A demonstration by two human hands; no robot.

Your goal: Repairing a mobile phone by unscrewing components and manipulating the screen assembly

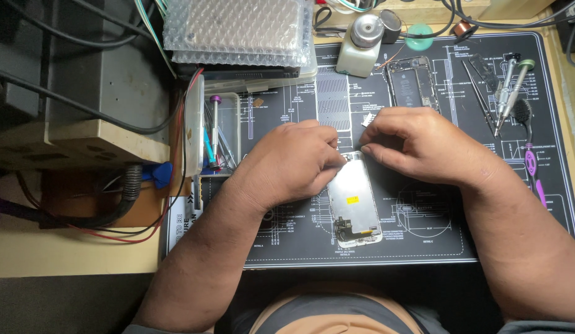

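Observation:
A phone screen panel (354, 207) lies back-up on the dark repair mat (423, 235), its silver shield plate facing me. My left hand (293, 164) rests on the panel's left upper edge, fingers curled against it. My right hand (417, 145) pinches at the panel's top edge, thumb and forefinger closed together; whatever small part sits between them is hidden. Both hands meet over the top of the panel.
An opened phone body (412, 81) lies at the back of the mat. A white liquid bottle (360, 46) stands behind it. Screwdrivers and tweezers (504, 93) lie at the right. A clear tray of tools (216, 133) sits left, a bubble-wrapped item (238, 31) behind it.

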